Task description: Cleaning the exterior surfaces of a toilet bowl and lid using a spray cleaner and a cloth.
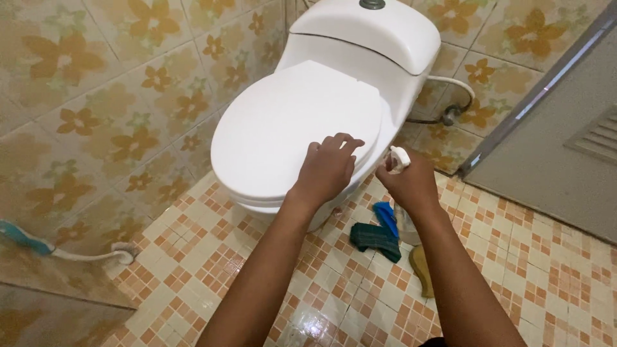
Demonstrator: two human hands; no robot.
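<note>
A white toilet (360, 26) stands against the flowered tile wall with its lid (283, 128) down. My left hand (328, 168) rests on the lid's right front edge, fingers spread over the rim. My right hand (411, 185) is closed around a clear spray bottle with a white trigger head (397, 159), held just right of the bowl. Below my hands, on the floor, lie a dark green scouring pad (375, 239), a blue object (385, 217) and a yellow-brown object (422, 268).
A grey door (565, 141) with a vent stands at the right. A hose and valve (450, 114) run along the wall behind the toilet. A white hose with a blue handle (38, 247) lies at the left wall. The floor is small orange-and-cream mosaic tile.
</note>
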